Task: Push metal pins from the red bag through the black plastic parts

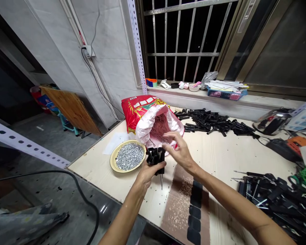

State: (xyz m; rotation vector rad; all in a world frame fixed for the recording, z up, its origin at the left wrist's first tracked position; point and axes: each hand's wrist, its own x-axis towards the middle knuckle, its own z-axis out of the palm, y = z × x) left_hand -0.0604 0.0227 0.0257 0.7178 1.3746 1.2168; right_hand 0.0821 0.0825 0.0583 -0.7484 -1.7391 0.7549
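Observation:
My left hand [148, 174] is closed around a bundle of black plastic parts [156, 157]. Thin metal rods stick out of it, one pointing down below the hand. Just right of the bundle, my right hand [180, 153] has its fingers curved and apart, slightly blurred; I make out nothing in them. Behind both hands, a red and white sack [145, 110] lies on its side, its mouth open toward me. Many thin reddish-brown rods [160, 126] fill it. Left of the bundle sits a yellow bowl [113, 164] with small silvery metal pieces [130, 156].
Black plastic parts [209, 119] are piled at the back, and black parts with metal rods [275, 197] at the right. A brown strip [173, 214] carries black pads [194, 223] and pale crumbs. A kettle [271, 121] stands far right. The table's edge [97, 185] runs along the left.

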